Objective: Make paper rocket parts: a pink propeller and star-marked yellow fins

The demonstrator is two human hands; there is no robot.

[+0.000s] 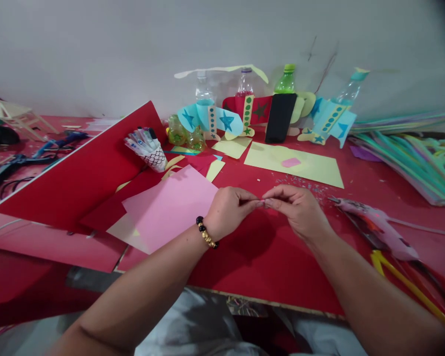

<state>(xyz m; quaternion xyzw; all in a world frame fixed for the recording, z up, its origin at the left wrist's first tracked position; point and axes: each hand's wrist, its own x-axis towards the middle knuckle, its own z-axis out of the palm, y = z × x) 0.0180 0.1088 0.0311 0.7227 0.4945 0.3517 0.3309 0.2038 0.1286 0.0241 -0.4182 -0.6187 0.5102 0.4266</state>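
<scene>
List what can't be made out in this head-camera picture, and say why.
- What the left hand and right hand pinch between them: too small, covered by fingertips.
- Pink glue gun: blurred toward the frame edge.
- Black tools far left: blurred, partly cut off.
- Table's near edge: underside hidden by the forearms.

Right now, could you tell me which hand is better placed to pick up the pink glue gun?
Probably the right hand: the glue gun lies just beside it, while the left hand sits farther off.
</scene>
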